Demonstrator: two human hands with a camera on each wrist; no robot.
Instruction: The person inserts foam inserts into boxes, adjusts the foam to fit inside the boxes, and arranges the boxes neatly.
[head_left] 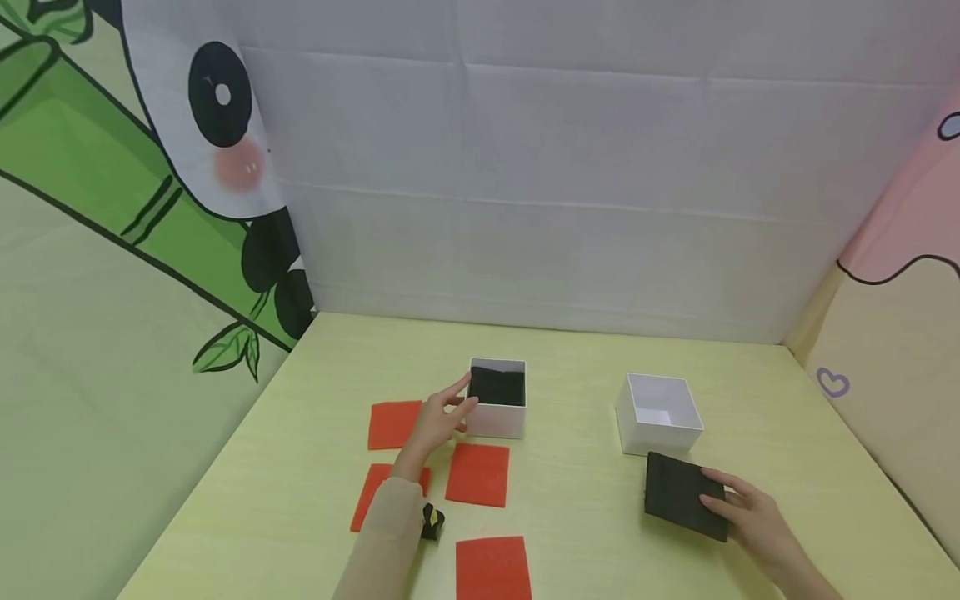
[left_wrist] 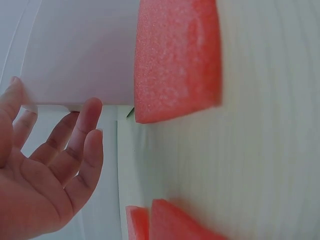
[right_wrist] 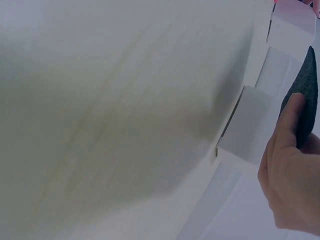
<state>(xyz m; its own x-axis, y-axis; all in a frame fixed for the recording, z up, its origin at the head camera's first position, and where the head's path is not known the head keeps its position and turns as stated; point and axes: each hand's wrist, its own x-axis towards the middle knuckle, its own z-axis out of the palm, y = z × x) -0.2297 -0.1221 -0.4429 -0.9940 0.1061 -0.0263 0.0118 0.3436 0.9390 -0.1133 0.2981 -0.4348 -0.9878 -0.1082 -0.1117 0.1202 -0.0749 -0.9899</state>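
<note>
Red sqs. (head_left: 477,475) (qty 4), grainy face, L side; white boxes, open-top, smooth walls: R box (head_left: 663,436), L box (head_left: 495,422) w/ black pc. (head_left: 498,388) inside. Tabletop (head_left: 577,517) pale yellow; backdrop (head_left: 525,167) creased white cloth, printed side panels (head_left: 67,383). Black sq. pad (head_left: 681,496): matte, textured, tilted, in front of R box; R hand (head_left: 750,510) grip clamped on its R edge. L hand (head_left: 441,417) grip: fingers apart, touching L box.
</note>
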